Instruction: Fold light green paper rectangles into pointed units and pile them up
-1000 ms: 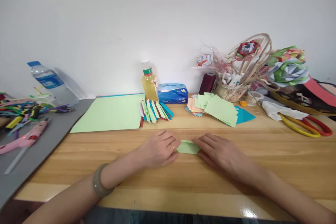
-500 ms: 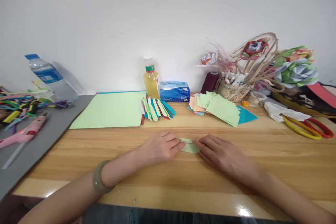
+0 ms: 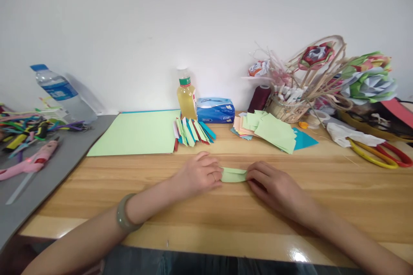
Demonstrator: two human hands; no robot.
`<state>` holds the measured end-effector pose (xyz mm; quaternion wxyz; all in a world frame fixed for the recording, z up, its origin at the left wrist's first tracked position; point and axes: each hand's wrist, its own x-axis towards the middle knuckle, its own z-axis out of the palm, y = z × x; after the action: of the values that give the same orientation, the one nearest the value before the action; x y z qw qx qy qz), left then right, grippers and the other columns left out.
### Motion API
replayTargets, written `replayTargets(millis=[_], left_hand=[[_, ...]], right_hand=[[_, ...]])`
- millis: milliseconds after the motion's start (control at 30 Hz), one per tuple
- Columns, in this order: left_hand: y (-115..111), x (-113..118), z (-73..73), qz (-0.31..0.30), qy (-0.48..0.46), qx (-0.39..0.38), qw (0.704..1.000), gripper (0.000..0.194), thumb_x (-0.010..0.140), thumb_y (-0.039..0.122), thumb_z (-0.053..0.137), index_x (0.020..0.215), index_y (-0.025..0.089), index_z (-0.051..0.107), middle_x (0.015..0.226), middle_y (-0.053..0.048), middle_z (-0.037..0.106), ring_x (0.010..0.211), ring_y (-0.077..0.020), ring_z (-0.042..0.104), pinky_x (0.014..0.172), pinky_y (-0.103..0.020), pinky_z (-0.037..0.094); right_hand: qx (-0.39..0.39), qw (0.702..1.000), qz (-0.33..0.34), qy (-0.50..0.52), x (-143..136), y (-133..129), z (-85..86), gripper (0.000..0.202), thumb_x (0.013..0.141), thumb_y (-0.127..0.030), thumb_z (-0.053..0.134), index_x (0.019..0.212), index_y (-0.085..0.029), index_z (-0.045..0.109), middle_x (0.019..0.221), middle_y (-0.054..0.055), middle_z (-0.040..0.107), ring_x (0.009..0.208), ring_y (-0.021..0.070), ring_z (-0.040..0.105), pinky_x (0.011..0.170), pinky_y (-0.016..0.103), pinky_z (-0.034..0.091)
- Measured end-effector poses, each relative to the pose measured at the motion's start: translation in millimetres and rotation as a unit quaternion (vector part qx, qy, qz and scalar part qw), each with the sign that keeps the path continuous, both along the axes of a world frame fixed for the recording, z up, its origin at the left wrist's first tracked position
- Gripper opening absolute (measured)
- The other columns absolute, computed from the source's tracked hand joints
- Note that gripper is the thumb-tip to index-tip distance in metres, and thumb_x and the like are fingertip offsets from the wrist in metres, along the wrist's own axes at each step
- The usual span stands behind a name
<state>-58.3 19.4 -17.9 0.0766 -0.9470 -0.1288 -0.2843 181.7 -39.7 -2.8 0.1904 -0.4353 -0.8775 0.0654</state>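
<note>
A small folded piece of light green paper (image 3: 233,175) lies between my hands on the wooden table (image 3: 193,223), with a flap along its upper edge. My left hand (image 3: 201,173), with a ring on one finger, holds the left end, its fingers bent. At the right end, the fingertips of my right hand (image 3: 269,182) pinch the paper. Beyond my hands stands a row of folded strips (image 3: 193,132) in green, blue, red and white. To its right is a fanned pile of green paper pieces (image 3: 274,131).
Large green sheets (image 3: 135,133) lie at the back left, near a yellow drink bottle (image 3: 187,101) and a tissue pack (image 3: 215,111). Scissors (image 3: 376,154) and paper flowers (image 3: 368,84) are at right. A pink glue gun (image 3: 35,161) and water bottle (image 3: 64,94) are at left.
My hands have moved slightly apart and off the paper's middle, so more of the green paper shows. The view has shifted slightly.
</note>
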Motion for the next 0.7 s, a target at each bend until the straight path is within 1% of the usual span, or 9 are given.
replayTargets(millis=[67, 167, 300, 400, 567, 700], left_hand=[[0, -1, -0.1, 0.016, -0.002, -0.038, 0.999, 0.021, 0.092, 0.029, 0.047, 0.082, 0.021, 0.064, 0.088, 0.001, 0.071, 0.096, -0.0153, 0.058, 0.09, -0.035, 0.037], [-3, 1, 0.6, 0.05, -0.011, -0.122, 0.991, 0.016, 0.089, 0.026, 0.05, 0.086, 0.021, 0.065, 0.09, 0.0, 0.07, 0.098, -0.0155, 0.057, 0.089, -0.035, 0.039], [-11, 6, 3.2, 0.108, -0.035, -0.232, 0.966, 0.006, 0.081, 0.019, 0.06, 0.078, 0.021, 0.065, 0.089, 0.001, 0.07, 0.095, -0.0154, 0.057, 0.087, -0.034, 0.042], [-15, 10, 4.6, 0.14, -0.057, -0.294, 0.944, 0.006, 0.075, 0.015, 0.064, 0.073, 0.02, 0.065, 0.089, 0.001, 0.069, 0.094, -0.0167, 0.057, 0.088, -0.036, 0.042], [-12, 14, 2.4, 0.147, -0.091, -0.367, 0.914, 0.009, 0.074, 0.013, 0.065, 0.068, 0.02, 0.064, 0.086, 0.002, 0.069, 0.09, -0.0163, 0.057, 0.086, -0.035, 0.043], [-10, 16, 1.3, 0.149, -0.101, -0.381, 0.907, 0.011, 0.074, 0.011, 0.064, 0.066, 0.019, 0.063, 0.079, 0.002, 0.068, 0.083, -0.0153, 0.057, 0.082, -0.033, 0.044]], right_hand=[[-0.022, 1.0, -0.009, 0.017, -1, 0, 1.7, 0.018, 0.088, -0.015, 0.041, 0.081, -0.018, 0.057, 0.084, 0.007, 0.058, 0.078, 0.0179, 0.056, 0.068, 0.03, 0.046], [-0.05, 0.998, -0.012, 0.037, -1, 0, 4.5, 0.017, 0.089, -0.019, 0.043, 0.081, -0.018, 0.057, 0.083, 0.007, 0.058, 0.077, 0.0177, 0.056, 0.068, 0.03, 0.047], [-0.078, 0.994, -0.036, 0.064, -3, 2, 5.8, 0.02, 0.09, -0.02, 0.041, 0.078, -0.019, 0.058, 0.081, 0.006, 0.058, 0.074, 0.0169, 0.057, 0.068, 0.03, 0.047], [-0.096, 0.991, -0.07, 0.065, -7, 4, 5.3, 0.02, 0.088, -0.02, 0.044, 0.073, -0.019, 0.056, 0.078, 0.005, 0.057, 0.07, 0.0163, 0.056, 0.065, 0.028, 0.046], [-0.108, 0.987, -0.108, 0.047, -12, 5, 3.7, 0.017, 0.087, -0.021, 0.044, 0.076, -0.019, 0.057, 0.078, 0.003, 0.058, 0.068, 0.0161, 0.056, 0.062, 0.027, 0.043], [-0.1, 0.987, -0.121, 0.036, -13, 4, 3.1, 0.019, 0.087, -0.022, 0.042, 0.077, -0.019, 0.058, 0.078, 0.003, 0.06, 0.069, 0.0163, 0.057, 0.062, 0.027, 0.042]])
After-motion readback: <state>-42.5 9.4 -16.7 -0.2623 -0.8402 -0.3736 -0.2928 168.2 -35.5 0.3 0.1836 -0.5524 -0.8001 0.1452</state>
